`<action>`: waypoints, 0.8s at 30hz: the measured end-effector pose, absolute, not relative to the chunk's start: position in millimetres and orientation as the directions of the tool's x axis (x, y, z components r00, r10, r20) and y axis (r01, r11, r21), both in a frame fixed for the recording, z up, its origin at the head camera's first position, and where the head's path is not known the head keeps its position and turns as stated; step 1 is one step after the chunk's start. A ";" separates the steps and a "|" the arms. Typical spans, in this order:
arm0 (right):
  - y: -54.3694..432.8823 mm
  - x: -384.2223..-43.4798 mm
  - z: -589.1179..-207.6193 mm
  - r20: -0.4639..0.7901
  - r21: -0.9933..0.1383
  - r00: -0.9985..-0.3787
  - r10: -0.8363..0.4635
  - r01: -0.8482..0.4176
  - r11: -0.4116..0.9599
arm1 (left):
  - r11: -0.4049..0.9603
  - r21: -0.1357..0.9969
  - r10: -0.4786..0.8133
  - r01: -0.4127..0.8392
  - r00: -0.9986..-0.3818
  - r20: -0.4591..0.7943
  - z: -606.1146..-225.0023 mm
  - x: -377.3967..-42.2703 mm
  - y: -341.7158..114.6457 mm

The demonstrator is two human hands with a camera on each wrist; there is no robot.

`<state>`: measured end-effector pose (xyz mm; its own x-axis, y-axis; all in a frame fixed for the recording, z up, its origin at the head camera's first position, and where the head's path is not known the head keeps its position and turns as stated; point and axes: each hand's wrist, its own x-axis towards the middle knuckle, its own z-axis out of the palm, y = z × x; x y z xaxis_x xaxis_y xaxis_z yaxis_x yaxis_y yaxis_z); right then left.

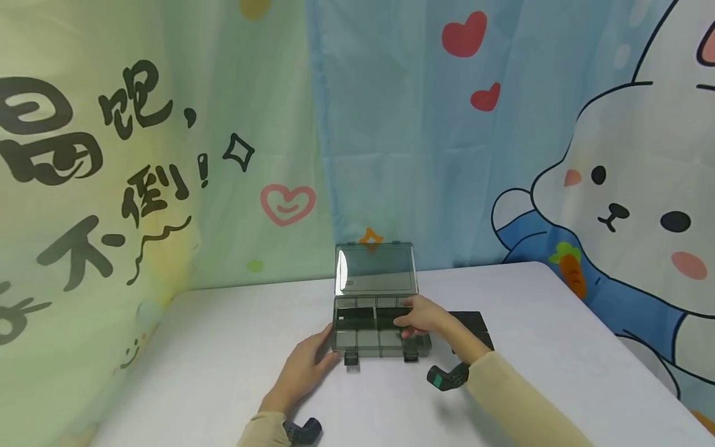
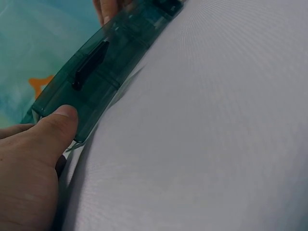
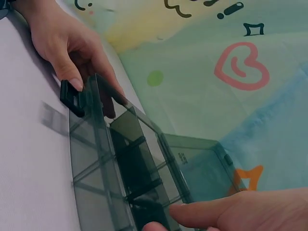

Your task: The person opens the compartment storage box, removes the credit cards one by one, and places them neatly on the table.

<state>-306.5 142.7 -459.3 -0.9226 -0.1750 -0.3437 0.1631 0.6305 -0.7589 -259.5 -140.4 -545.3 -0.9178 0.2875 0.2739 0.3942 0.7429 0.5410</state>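
A clear grey-green compartment box [image 1: 363, 340] stands on the table with its hinged lid [image 1: 377, 270] raised at the back. My left hand [image 1: 304, 366] holds the box's left end, the thumb [image 2: 66, 115] on the front wall and the fingers along the side. Dark flat pieces [image 1: 357, 318] lie in the middle row of compartments. Over the right part of the box is my right hand [image 1: 421, 316], its index finger [image 3: 197, 211] extended by the dark piece there. The lower fingers are partly out of the right wrist view, and I see no firm grip.
Black flat pieces [image 1: 473, 324] lie on the white table [image 1: 223, 347] right of the box, partly behind the right forearm. Two latches [image 1: 410, 354] stick out at the box's front. A printed curtain [image 1: 391, 136] hangs behind the table.
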 end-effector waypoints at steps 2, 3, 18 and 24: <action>139.3 -306.8 -459.2 -0.353 -0.751 -0.920 -0.167 0.173 0.637 | 0.742 0.540 0.288 0.398 -0.916 0.279 -545.4 -259.5 -141.1; 137.7 -307.2 -459.3 -0.360 -0.749 -0.919 -0.161 0.181 0.637 | 0.740 0.541 0.290 0.399 -0.916 0.278 -545.4 -259.3 -141.2; 127.6 -300.1 -470.4 -0.319 -0.810 -0.943 -0.099 0.217 0.544 | 0.740 0.527 0.307 0.419 -0.907 0.290 -546.2 -259.0 -139.9; 124.9 -301.1 -476.2 -0.292 -0.837 -0.952 -0.095 0.206 0.507 | 0.736 0.529 0.299 0.422 -0.904 0.305 -546.3 -258.4 -141.5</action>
<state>-301.1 124.9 -476.2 -0.9517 -0.0949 -0.2921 0.2062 0.5072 -0.8368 -258.4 -141.5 -546.3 -0.9042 0.2992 0.3047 0.4219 0.7362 0.5292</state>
